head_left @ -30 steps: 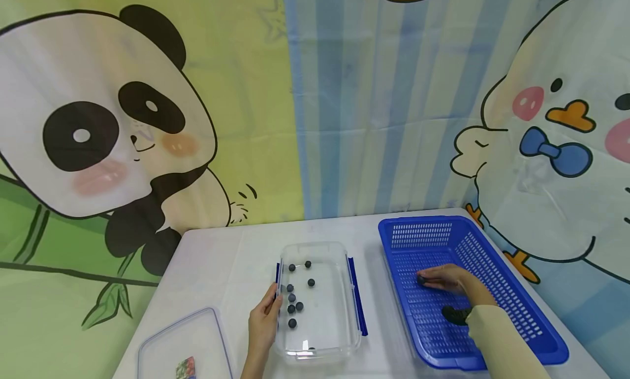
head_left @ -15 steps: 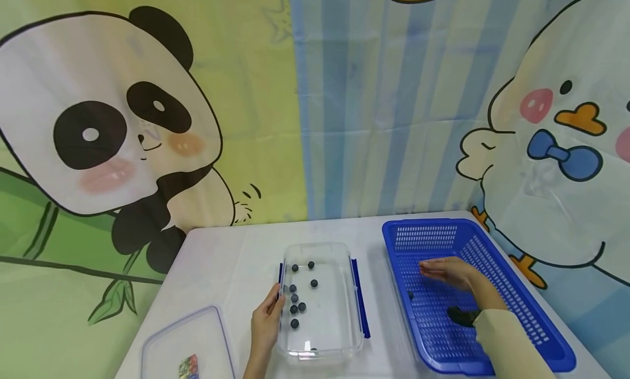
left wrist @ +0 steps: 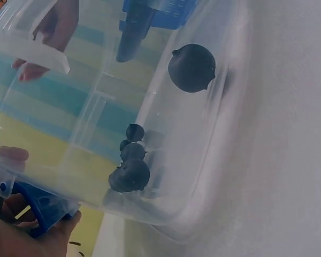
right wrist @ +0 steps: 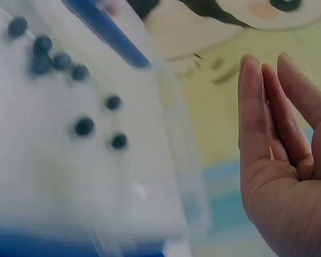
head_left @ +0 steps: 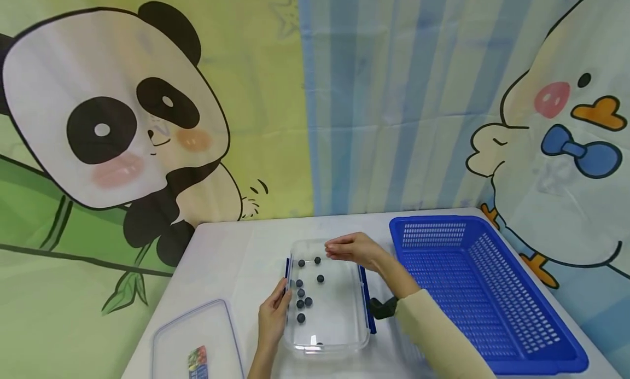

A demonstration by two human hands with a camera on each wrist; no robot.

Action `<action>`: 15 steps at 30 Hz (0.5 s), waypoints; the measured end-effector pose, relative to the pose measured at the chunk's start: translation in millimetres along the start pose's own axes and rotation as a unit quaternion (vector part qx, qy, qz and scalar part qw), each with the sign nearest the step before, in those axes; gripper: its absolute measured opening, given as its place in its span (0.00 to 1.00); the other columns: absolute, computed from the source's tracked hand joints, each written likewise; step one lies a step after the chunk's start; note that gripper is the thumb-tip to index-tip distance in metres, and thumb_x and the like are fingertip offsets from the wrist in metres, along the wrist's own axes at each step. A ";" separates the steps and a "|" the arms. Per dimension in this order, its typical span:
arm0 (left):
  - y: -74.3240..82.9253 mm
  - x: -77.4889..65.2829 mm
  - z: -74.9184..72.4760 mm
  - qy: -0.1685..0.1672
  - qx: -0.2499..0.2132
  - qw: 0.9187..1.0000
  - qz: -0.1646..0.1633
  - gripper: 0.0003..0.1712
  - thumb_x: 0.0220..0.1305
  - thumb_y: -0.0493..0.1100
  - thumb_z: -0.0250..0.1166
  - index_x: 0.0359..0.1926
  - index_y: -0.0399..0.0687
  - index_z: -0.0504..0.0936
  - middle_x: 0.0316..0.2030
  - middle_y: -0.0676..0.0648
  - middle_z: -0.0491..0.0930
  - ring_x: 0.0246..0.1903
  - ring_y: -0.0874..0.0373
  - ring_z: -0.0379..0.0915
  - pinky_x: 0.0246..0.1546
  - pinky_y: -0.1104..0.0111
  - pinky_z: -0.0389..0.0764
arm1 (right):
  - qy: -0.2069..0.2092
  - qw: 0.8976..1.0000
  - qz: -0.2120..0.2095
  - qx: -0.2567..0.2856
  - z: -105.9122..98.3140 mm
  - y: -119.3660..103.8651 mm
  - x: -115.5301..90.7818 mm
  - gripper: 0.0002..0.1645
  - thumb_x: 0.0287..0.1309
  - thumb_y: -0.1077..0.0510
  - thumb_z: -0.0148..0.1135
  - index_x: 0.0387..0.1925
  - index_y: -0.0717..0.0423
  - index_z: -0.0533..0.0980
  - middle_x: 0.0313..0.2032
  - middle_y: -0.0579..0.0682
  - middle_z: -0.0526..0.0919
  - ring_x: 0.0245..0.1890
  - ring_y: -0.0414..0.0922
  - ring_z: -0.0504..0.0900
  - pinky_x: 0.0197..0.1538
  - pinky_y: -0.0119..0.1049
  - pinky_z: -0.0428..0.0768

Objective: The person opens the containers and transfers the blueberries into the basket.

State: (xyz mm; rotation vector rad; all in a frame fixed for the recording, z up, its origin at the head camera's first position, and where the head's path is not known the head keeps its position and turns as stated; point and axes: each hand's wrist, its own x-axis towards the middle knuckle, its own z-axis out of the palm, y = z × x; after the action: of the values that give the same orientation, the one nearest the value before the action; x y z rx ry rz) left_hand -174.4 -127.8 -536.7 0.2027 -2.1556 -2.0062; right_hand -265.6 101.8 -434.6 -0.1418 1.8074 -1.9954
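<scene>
The right hand (head_left: 355, 249) is moving from the blue basket (head_left: 460, 275) to over the clear box (head_left: 339, 313), straight fingers holding nothing; the left hand (head_left: 272, 318) is gripping its left side. Nine dark balls (head_left: 320, 279) are lying inside, seemingly remaining; any done aren't showing.

Place: home or studio, I can't tell
Backdrop (head_left: 275, 122): creased, cartoon panda (head_left: 118, 144) and chick (head_left: 556, 204)
Table (head_left: 246, 258): plain white
</scene>
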 end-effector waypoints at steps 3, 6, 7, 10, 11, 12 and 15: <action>-1.9 0.0 1.5 -0.005 -0.008 1.000 0.005 0.22 0.64 0.37 0.59 0.58 0.35 0.70 0.61 0.40 0.66 0.61 0.49 0.61 0.57 0.74 0.65 | 0.023 0.999 0.012 0.041 33.7 16.4 23.1 0.18 0.57 0.67 0.59 0.49 0.74 0.74 0.40 0.59 0.82 0.38 0.46 0.83 0.47 0.37 0.81; -4.4 -0.4 2.5 -0.008 -0.023 1.000 0.015 0.22 0.63 0.35 0.59 0.58 0.33 0.70 0.60 0.39 0.67 0.60 0.48 0.61 0.57 0.75 0.65 | 0.059 0.995 0.015 0.079 57.0 34.1 36.8 0.18 0.56 0.67 0.60 0.48 0.73 0.74 0.38 0.59 0.83 0.36 0.45 0.84 0.45 0.34 0.82; -5.3 -0.6 2.6 -0.008 -0.028 0.999 0.019 0.22 0.63 0.34 0.59 0.58 0.33 0.71 0.60 0.39 0.67 0.60 0.48 0.61 0.56 0.75 0.66 | 0.073 0.994 0.017 0.085 62.1 39.3 39.0 0.18 0.56 0.67 0.61 0.48 0.73 0.75 0.38 0.58 0.83 0.35 0.44 0.84 0.45 0.34 0.82; -7.0 -0.8 2.3 -0.010 -0.032 0.999 0.030 0.22 0.63 0.34 0.59 0.57 0.32 0.71 0.59 0.38 0.67 0.60 0.48 0.62 0.56 0.77 0.66 | 0.132 0.987 0.019 0.091 70.0 52.8 40.6 0.17 0.54 0.67 0.63 0.46 0.72 0.76 0.34 0.58 0.84 0.32 0.44 0.84 0.41 0.32 0.83; -7.1 -0.7 1.9 -0.011 -0.031 0.999 0.033 0.22 0.63 0.34 0.59 0.57 0.32 0.71 0.59 0.38 0.67 0.60 0.48 0.62 0.56 0.76 0.66 | 0.159 0.983 0.021 0.092 70.8 56.3 40.0 0.17 0.53 0.67 0.63 0.45 0.72 0.76 0.33 0.58 0.84 0.31 0.44 0.84 0.39 0.31 0.83; -6.8 -0.6 1.4 -0.010 -0.030 0.999 0.032 0.22 0.63 0.35 0.59 0.57 0.32 0.71 0.59 0.38 0.67 0.60 0.48 0.62 0.56 0.77 0.65 | 0.186 0.978 0.019 0.094 71.0 59.3 39.1 0.16 0.53 0.68 0.63 0.44 0.73 0.77 0.32 0.58 0.84 0.30 0.44 0.84 0.38 0.31 0.83; -5.0 -0.2 -1.6 -0.007 -0.025 0.999 0.035 0.22 0.63 0.35 0.59 0.57 0.33 0.71 0.59 0.38 0.67 0.60 0.48 0.62 0.56 0.76 0.65 | 0.274 0.957 0.027 0.085 71.5 67.7 36.5 0.13 0.52 0.69 0.63 0.41 0.72 0.78 0.30 0.58 0.84 0.25 0.42 0.83 0.33 0.30 0.84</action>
State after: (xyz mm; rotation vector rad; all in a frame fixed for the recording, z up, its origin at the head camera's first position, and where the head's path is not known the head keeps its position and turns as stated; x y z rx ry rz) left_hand -174.1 -129.7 -541.6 0.1045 -2.0863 -2.0260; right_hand -255.3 18.7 -497.9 0.5627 1.9015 -2.2899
